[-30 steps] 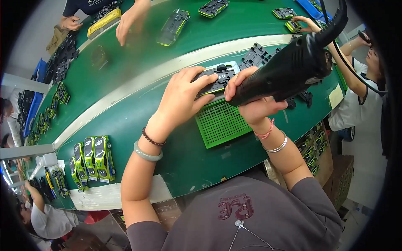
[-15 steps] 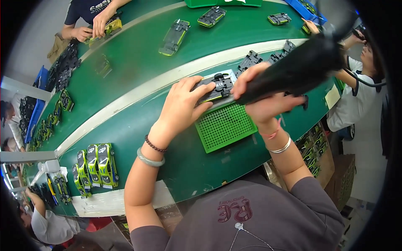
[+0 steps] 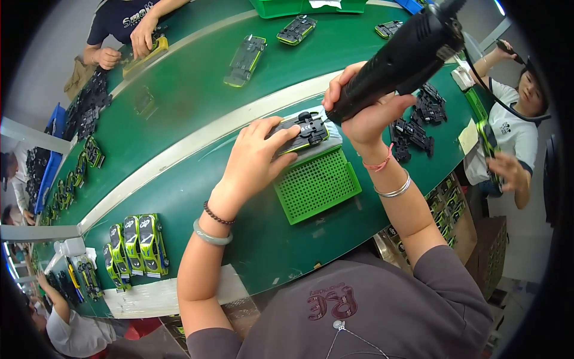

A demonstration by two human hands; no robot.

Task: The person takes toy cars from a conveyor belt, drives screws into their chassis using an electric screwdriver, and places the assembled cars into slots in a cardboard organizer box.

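Note:
An upside-down toy car (image 3: 310, 130), black underside up with a yellow-green body edge, lies on a pale cloth-covered pad (image 3: 336, 135) at the top of a green perforated basket (image 3: 317, 186). My left hand (image 3: 257, 149) is closed on its left part, thumb and fingers pressing it from the sides and above. My right hand (image 3: 368, 110) grips a thick black electric screwdriver (image 3: 394, 63), tilted with its tip down to the left. That tip is at the car's right end; whether it touches a screw I cannot make out.
Black car chassis (image 3: 412, 128) are piled to the right. Finished green toy cars (image 3: 136, 245) stand at the left. Beyond a white strip (image 3: 179, 157), upturned cars (image 3: 246, 60) lie on the green surface. Co-workers sit opposite and at right, one holding a car (image 3: 487, 140).
The screwdriver has moved up and left, its tip now at the car's right end. My left hand keeps its hold. At right, the co-worker's hands have moved apart.

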